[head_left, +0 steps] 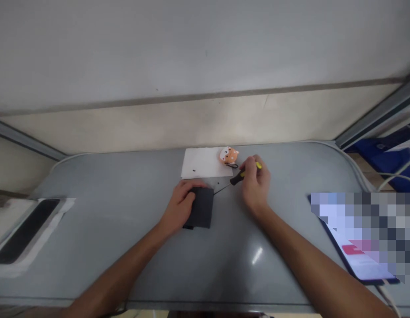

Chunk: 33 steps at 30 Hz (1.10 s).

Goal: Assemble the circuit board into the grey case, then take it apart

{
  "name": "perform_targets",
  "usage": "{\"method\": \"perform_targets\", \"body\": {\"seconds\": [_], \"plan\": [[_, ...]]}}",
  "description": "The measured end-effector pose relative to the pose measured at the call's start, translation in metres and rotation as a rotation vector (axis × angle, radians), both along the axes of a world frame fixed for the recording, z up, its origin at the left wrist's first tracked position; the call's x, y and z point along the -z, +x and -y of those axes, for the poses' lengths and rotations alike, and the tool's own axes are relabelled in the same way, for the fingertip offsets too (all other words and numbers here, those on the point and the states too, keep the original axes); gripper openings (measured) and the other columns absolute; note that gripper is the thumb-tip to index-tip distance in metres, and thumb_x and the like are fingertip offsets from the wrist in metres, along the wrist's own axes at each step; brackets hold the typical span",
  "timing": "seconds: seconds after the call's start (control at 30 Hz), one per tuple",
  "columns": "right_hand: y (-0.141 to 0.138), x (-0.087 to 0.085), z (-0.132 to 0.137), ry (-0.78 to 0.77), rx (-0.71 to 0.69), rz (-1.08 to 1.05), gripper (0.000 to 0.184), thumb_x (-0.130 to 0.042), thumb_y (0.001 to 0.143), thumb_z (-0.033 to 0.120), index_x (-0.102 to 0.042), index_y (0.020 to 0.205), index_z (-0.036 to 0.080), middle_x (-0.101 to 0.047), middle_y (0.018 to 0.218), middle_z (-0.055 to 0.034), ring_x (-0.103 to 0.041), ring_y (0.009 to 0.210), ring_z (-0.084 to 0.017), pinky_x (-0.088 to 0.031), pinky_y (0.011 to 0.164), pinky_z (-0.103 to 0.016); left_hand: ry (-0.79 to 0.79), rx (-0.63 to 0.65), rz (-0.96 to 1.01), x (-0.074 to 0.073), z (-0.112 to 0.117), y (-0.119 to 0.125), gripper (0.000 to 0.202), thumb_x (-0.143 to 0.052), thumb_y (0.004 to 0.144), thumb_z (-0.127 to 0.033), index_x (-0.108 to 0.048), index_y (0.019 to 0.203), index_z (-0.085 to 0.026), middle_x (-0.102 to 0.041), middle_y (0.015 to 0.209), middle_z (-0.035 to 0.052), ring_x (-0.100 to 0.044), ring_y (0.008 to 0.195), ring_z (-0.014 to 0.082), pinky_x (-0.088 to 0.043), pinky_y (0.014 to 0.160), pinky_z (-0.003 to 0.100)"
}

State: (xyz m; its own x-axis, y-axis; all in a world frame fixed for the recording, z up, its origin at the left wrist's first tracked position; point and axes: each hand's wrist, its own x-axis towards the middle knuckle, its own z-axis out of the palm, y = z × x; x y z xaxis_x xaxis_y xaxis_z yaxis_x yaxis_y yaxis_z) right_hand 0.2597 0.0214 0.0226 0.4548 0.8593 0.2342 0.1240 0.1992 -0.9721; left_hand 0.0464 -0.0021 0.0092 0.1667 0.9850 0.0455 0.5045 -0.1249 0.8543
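A flat dark rectangular box-like device (202, 208) rests on the grey desk, and my left hand (181, 202) grips its left side with fingers over the far edge. My right hand (256, 181) is closed round the black-and-yellow handle of a screwdriver (237, 177). The screwdriver's thin shaft slants down to the left, its tip at the device's upper right corner; whether it sits in a screw is too small to tell. A tiny dark piece, perhaps a screw (218, 183), lies just beyond that corner.
Behind the device lies a white paper (200, 160) with a small dark bit and an orange-and-white animal-shaped case (228, 155) on it. A tablet (360, 256) with a lit, partly blurred screen lies right, a cable near it. Far left is a dark phone-like slab (28, 232).
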Motion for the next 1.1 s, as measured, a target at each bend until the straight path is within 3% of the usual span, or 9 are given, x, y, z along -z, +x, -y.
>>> {"method": "perform_targets", "body": {"seconds": [0.37,0.53,0.67,0.77,0.87,1.1], "plan": [[0.001,0.004,0.002,0.004,0.018,0.052,0.036,-0.049,0.099,0.039,-0.051,0.068,0.022,-0.049,0.063,0.0039,-0.047,0.061,-0.013,-0.037,0.059,-0.027,-0.028,-0.065,0.048,0.005,0.002,0.001,0.031,-0.053,0.085,-0.019,-0.077,0.102,-0.025,-0.072,0.114,0.0062,-0.066,0.114,0.0239,-0.048,0.109,0.045],[0.007,0.004,-0.001,0.059,0.159,0.107,0.036,-0.047,0.100,0.039,-0.053,0.069,0.022,-0.050,0.064,0.0033,-0.049,0.062,-0.013,-0.038,0.060,-0.027,-0.069,-0.057,0.025,0.002,0.003,-0.003,0.028,-0.055,0.087,-0.022,-0.077,0.104,-0.026,-0.073,0.117,0.0064,-0.067,0.113,0.0245,-0.050,0.108,0.047],[0.009,0.007,-0.004,0.062,0.204,0.149,0.037,-0.047,0.101,0.042,-0.053,0.070,0.022,-0.052,0.066,0.0027,-0.050,0.063,-0.013,-0.038,0.061,-0.027,-0.111,0.037,-0.011,-0.008,0.002,-0.018,0.026,-0.059,0.090,-0.030,-0.075,0.109,-0.025,-0.075,0.113,0.0061,-0.070,0.107,0.0248,-0.056,0.101,0.044],[0.007,0.009,-0.003,0.058,0.150,0.148,0.038,-0.048,0.101,0.044,-0.054,0.071,0.022,-0.053,0.066,0.0026,-0.050,0.064,-0.013,-0.039,0.061,-0.027,-0.173,0.118,-0.038,-0.018,-0.005,-0.027,0.024,-0.060,0.093,-0.039,-0.075,0.103,-0.023,-0.077,0.099,0.0039,-0.072,0.090,0.0224,-0.059,0.083,0.036],[0.005,0.010,-0.002,0.056,0.120,0.111,0.040,-0.047,0.101,0.046,-0.056,0.071,0.022,-0.052,0.067,0.0027,-0.050,0.062,-0.013,-0.040,0.060,-0.027,-0.202,0.108,-0.101,-0.026,-0.015,-0.025,0.028,-0.061,0.095,-0.046,-0.076,0.103,-0.024,-0.075,0.089,0.0024,-0.069,0.078,0.0207,-0.054,0.069,0.031],[0.005,0.005,-0.002,0.006,0.162,-0.017,0.041,-0.046,0.102,0.050,-0.057,0.074,0.021,-0.053,0.070,0.0014,-0.051,0.061,-0.013,-0.041,0.055,-0.027,-0.163,0.272,-0.153,-0.028,-0.035,0.004,0.030,-0.068,0.093,-0.044,-0.078,0.114,-0.026,-0.078,0.108,0.0035,-0.070,0.090,0.0217,-0.055,0.083,0.034]]}}
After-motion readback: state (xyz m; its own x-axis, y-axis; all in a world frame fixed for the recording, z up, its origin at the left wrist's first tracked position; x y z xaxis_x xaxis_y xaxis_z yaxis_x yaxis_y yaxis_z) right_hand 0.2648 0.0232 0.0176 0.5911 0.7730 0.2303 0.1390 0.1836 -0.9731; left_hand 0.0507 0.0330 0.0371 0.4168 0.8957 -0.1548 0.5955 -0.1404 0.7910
